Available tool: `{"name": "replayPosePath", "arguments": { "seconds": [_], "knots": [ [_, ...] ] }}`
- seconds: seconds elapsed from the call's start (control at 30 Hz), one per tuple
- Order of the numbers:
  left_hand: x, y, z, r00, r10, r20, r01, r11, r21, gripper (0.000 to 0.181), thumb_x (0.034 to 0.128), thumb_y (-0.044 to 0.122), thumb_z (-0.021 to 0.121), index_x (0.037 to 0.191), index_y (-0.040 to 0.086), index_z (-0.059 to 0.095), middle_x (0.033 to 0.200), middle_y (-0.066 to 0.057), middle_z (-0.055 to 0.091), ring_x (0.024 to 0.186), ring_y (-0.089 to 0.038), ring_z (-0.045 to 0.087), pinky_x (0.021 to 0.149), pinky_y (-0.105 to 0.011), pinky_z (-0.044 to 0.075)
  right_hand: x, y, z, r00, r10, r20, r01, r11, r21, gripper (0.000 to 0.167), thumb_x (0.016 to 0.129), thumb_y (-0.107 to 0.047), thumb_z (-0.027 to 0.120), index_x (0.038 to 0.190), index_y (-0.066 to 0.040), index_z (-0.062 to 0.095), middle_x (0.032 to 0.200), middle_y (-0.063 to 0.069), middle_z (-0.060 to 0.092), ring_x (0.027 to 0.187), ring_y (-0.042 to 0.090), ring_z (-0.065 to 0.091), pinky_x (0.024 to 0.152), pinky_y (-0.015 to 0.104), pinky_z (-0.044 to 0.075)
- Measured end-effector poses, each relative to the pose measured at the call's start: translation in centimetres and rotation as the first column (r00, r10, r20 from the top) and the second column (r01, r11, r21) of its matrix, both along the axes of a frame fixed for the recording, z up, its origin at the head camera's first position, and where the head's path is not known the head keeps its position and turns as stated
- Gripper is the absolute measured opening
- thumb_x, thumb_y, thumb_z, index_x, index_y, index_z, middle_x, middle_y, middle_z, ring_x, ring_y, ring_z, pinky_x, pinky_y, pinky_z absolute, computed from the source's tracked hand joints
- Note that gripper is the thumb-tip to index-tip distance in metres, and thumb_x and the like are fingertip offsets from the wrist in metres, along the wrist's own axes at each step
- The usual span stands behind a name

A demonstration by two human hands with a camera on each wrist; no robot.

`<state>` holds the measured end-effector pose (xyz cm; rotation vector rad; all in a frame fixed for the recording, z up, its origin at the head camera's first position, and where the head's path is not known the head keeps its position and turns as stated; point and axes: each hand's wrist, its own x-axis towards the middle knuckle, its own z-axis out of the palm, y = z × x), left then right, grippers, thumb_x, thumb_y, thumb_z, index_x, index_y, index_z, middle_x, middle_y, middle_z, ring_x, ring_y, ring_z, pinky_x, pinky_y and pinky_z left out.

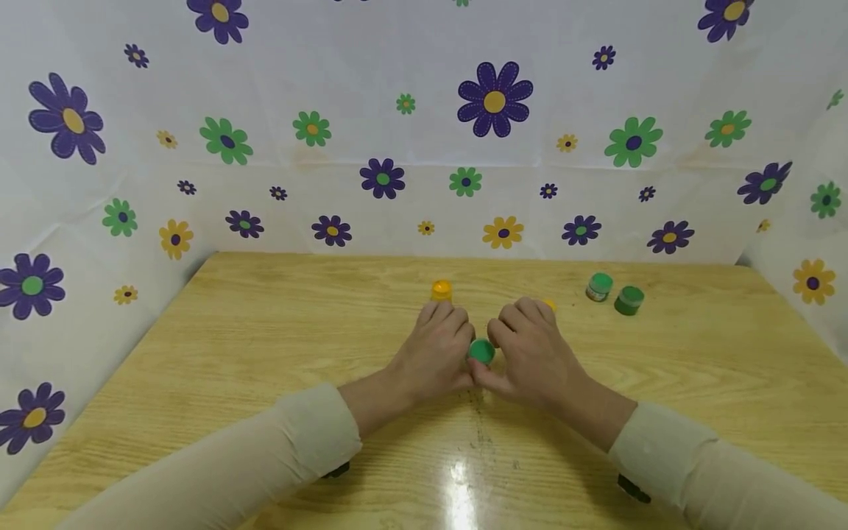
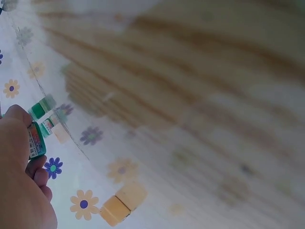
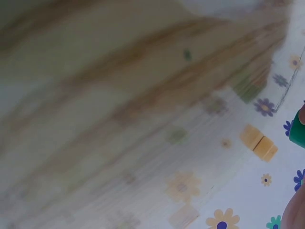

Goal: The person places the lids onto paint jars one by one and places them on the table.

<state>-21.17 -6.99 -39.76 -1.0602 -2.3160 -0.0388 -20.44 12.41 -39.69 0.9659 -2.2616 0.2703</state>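
Observation:
A small paint jar with a green lid (image 1: 481, 351) is held between both hands, just above or on the table near its middle. My left hand (image 1: 433, 350) grips it from the left; its printed label (image 2: 36, 140) shows between thumb and fingers in the left wrist view. On the other side my right hand (image 1: 533, 353) has its thumb against the jar and its fingers curled at the lid. In the right wrist view a fingertip overlaps the green jar (image 3: 297, 131) at the image edge. How far the lid is turned cannot be seen.
An orange jar (image 1: 442, 289) stands behind the left hand. Another orange jar (image 1: 550, 303) is mostly hidden by the right hand. Two green jars, one with a label (image 1: 599, 287) and one darker (image 1: 629, 300), stand at the back right. A flowered cloth (image 1: 424, 199) hangs behind the wooden table (image 1: 278, 316).

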Motion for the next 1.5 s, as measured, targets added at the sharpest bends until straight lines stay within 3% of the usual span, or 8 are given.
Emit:
{"name": "replayPosePath", "arguments": {
  "seconds": [0.23, 0.47, 0.73, 1.17, 1.5],
  "knots": [
    [0.25, 0.13, 0.14, 0.999, 0.001, 0.04, 0.0, 1.0, -0.031, 0.044, 0.0758, 0.051, 0.08, 0.079, 0.012, 0.061, 0.085, 0.001, 0.056, 0.085, -0.018, 0.045, 0.081, -0.032, 0.033, 0.14, 0.14, -0.09, 1.0, 0.002, 0.013, -0.002, 1.0, -0.005, 0.036, 0.081, -0.042, 0.068, 0.069, -0.011, 0.053, 0.077, 0.002, 0.047, 0.078, 0.023, 0.041, 0.078, 0.039, 0.036],
    [0.29, 0.09, 0.27, 0.995, 0.012, 0.095, -0.01, 1.0, -0.026, 0.048, 0.0748, 0.055, 0.08, 0.086, 0.011, 0.065, 0.091, 0.0, 0.058, 0.089, -0.018, 0.046, 0.083, -0.033, 0.034, 0.39, 0.2, 0.1, 0.993, -0.022, 0.117, 0.023, 1.0, -0.007, 0.037, 0.082, -0.045, 0.064, 0.091, -0.009, 0.063, 0.09, 0.004, 0.053, 0.089, 0.025, 0.045, 0.083, 0.041, 0.036],
    [0.18, -0.12, 0.23, 0.996, -0.013, 0.089, 0.01, 1.0, 0.028, 0.047, 0.0744, 0.054, 0.081, 0.081, 0.012, 0.063, 0.086, 0.001, 0.056, 0.085, -0.018, 0.046, 0.081, -0.031, 0.033, 0.13, -0.06, 0.16, 0.998, 0.038, 0.051, -0.038, 0.999, -0.003, 0.027, 0.076, -0.033, 0.065, 0.088, -0.01, 0.061, 0.086, 0.002, 0.052, 0.086, 0.023, 0.044, 0.083, 0.04, 0.037],
    [-0.06, -0.15, 0.19, 0.996, -0.014, 0.093, 0.011, 1.0, 0.029, 0.044, 0.0751, 0.052, 0.082, 0.082, 0.012, 0.064, 0.087, 0.001, 0.056, 0.085, -0.018, 0.045, 0.08, -0.031, 0.033, 0.08, -0.1, 0.31, 0.999, 0.004, 0.038, -0.005, 1.0, 0.028, 0.032, 0.079, -0.039, 0.068, 0.082, -0.008, 0.059, 0.084, 0.003, 0.052, 0.083, 0.024, 0.044, 0.082, 0.038, 0.037],
    [-0.19, 0.19, -0.06, 0.998, -0.03, 0.049, 0.029, 0.999, 0.025, 0.04, 0.0762, 0.048, 0.08, 0.076, 0.013, 0.061, 0.082, 0.003, 0.054, 0.082, -0.017, 0.043, 0.08, -0.031, 0.032, 0.22, 0.08, 0.18, 0.999, -0.034, 0.026, 0.032, 0.998, 0.05, 0.036, 0.079, -0.043, 0.068, 0.075, -0.009, 0.055, 0.079, 0.003, 0.052, 0.079, 0.023, 0.044, 0.081, 0.037, 0.038]
  ]
}}
